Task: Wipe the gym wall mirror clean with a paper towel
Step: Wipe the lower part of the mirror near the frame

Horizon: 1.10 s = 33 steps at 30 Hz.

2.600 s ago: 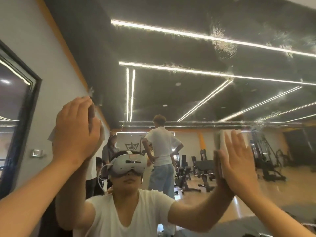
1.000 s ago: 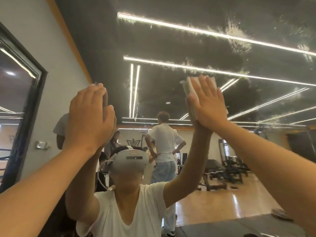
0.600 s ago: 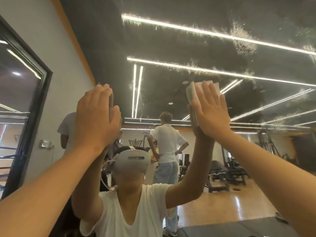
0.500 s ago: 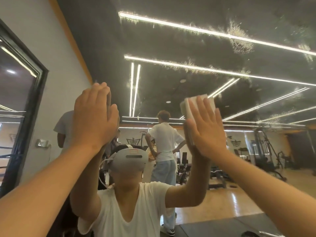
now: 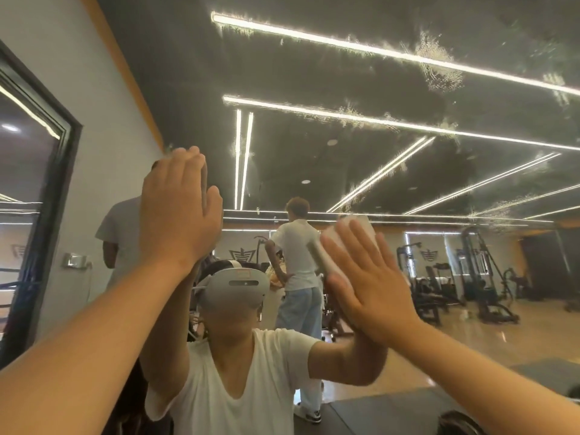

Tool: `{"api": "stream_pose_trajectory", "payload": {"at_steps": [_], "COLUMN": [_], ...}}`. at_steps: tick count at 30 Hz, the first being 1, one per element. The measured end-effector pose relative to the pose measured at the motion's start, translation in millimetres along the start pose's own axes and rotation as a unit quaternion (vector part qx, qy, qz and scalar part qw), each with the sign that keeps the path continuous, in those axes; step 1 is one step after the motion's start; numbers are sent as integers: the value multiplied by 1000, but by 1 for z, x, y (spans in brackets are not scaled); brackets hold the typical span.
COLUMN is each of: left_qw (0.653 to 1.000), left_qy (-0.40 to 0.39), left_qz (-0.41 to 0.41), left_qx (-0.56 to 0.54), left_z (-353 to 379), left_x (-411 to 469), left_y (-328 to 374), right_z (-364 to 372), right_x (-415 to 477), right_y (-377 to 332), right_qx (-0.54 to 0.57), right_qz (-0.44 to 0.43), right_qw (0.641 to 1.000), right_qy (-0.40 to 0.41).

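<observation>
Pressing a folded white paper towel (image 5: 354,229) flat to the mirror (image 5: 345,73) with the right hand (image 5: 367,287), fingers straight and spread, upper edge showing above them. Bracing the left hand (image 5: 179,208) flat on the glass, fingers straight, close together. Farther up, speckled smears (image 5: 439,67) over reflected light strips (image 5: 314,39).

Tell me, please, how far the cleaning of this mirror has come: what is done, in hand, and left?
Done: the glass around the hands looks mostly free of smears. In hand: the right hand presses a folded paper towel flat on the mirror; the left hand rests flat on the glass. Left: streaky patches high up, along the reflected light strips.
</observation>
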State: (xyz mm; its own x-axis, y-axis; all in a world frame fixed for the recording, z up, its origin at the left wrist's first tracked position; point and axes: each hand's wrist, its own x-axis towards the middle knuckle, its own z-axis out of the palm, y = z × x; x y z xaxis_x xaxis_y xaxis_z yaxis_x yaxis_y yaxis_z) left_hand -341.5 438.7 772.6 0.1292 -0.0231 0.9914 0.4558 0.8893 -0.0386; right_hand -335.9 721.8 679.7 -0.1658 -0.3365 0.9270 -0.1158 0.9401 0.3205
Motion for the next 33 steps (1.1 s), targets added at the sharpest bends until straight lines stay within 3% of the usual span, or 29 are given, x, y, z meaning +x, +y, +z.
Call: {"api": "stream_pose_trajectory", "payload": {"at_steps": [8,17,20,25,33], "left_qw": [1000,999,999,997,997], "left_qy": [5,-16,-25,-73,-77], "left_qz": [0,20,42,-24,12], "left_qx": [-10,-31,-13,-21,1], "left_z": [0,-9,-23,-27,-16], "left_x": [0,-1,-18,-72,-94], "left_y": [0,-2,-4,0,-5], "right_z": [-24,-13,-7,10,19], "right_x": [138,123,95,46,-16], "right_y": [26,4,-13,-50,-65], "right_qx": [25,19,3,7,-8], "right_qz": [95,137,121,92,-50], "right_qw": [995,990,992,994,999], "right_qy": [31,41,34,50,5]}}
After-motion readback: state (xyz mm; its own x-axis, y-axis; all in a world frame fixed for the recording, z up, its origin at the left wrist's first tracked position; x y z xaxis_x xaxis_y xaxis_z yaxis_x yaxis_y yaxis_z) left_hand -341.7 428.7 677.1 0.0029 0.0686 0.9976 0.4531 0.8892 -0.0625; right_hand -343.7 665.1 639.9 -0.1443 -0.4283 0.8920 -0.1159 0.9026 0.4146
